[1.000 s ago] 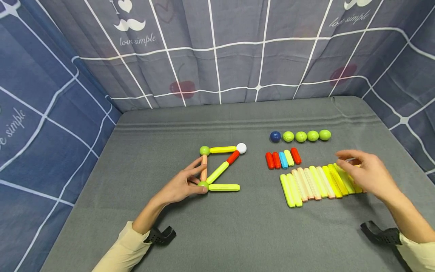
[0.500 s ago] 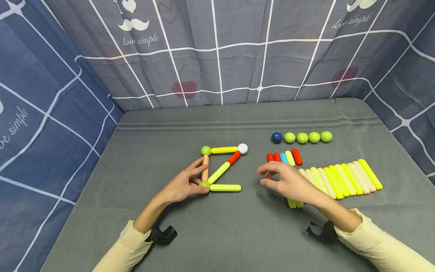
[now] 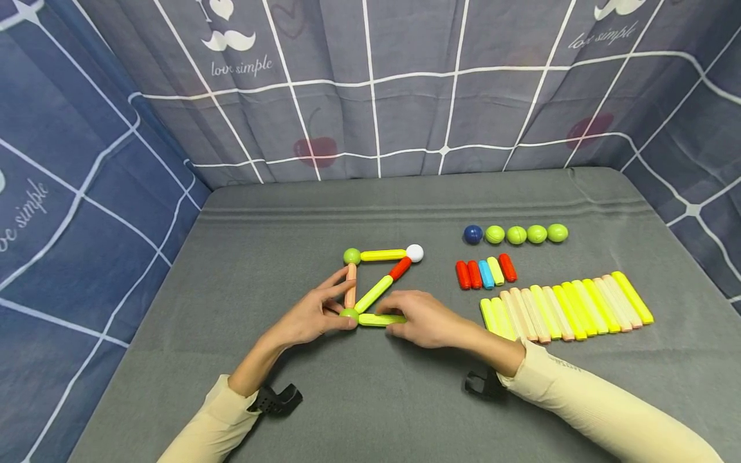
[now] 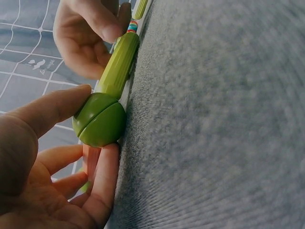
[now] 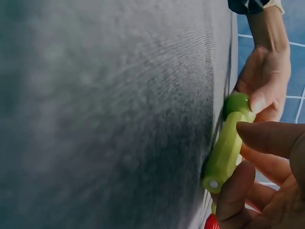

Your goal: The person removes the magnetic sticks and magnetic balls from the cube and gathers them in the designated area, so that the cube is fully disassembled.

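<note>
On the grey cloth lies a flat figure of magnetic-style building rods and balls. My left hand [image 3: 312, 315] pinches the green ball [image 4: 99, 119] at its lower left corner, with fingers also along the peach rod [image 3: 350, 289]. My right hand [image 3: 428, 320] pinches the yellow-green rod [image 5: 224, 152] that runs right from that ball; a silvery disc shows in its free end. Another yellow-green rod [image 3: 373, 294] slants up from the same ball to a short red rod [image 3: 401, 269] and a white ball [image 3: 414, 253]. A yellow rod [image 3: 382, 255] joins this to the upper green ball [image 3: 352, 256].
To the right lies a row of long yellow, green and peach rods [image 3: 570, 312]. Above it are several short rods [image 3: 486, 274] in red, blue and yellow. Further back sit a dark blue ball [image 3: 473, 234] and several green balls [image 3: 516, 235]. Printed curtains [image 3: 405, 116] enclose the table.
My right hand has moved left from over the row of long rods to the figure and taken hold of its lower yellow-green rod. The left hand stays at the green ball.
</note>
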`<action>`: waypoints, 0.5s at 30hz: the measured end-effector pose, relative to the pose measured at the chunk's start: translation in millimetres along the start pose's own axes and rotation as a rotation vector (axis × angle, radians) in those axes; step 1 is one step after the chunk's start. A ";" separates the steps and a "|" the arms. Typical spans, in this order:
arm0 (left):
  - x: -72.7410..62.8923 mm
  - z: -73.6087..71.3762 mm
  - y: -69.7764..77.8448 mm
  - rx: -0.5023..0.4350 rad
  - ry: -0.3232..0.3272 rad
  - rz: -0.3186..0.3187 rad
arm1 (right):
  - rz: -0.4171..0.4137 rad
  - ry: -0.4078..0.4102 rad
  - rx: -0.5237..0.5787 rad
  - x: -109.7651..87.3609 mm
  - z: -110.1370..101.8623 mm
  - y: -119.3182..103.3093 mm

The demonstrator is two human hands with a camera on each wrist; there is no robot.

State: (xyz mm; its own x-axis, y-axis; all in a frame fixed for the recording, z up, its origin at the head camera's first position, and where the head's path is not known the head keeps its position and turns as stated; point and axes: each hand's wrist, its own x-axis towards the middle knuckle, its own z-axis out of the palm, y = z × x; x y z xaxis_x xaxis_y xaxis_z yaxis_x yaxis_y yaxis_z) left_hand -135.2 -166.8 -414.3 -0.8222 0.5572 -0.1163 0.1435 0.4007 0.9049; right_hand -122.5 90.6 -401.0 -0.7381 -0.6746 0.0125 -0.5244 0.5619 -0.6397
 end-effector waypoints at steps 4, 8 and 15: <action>-0.4 -0.3 0.5 -0.006 -0.005 0.002 | -0.015 -0.016 -0.053 9.6 3.6 -5.5; -1.1 -1.0 0.0 -0.009 -0.008 0.003 | -0.050 -0.036 -0.105 14.2 4.3 -9.2; -0.2 -1.0 -0.6 -0.016 -0.015 0.015 | -0.066 -0.080 -0.089 13.6 1.4 -8.7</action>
State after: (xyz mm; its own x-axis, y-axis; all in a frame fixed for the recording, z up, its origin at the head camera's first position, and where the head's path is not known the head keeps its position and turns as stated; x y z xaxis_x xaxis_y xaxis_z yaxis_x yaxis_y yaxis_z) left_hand -135.6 -167.8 -414.4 -0.8117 0.5739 -0.1090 0.1468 0.3810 0.9128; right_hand -127.4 75.9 -396.4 -0.6663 -0.7456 -0.0107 -0.6092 0.5525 -0.5689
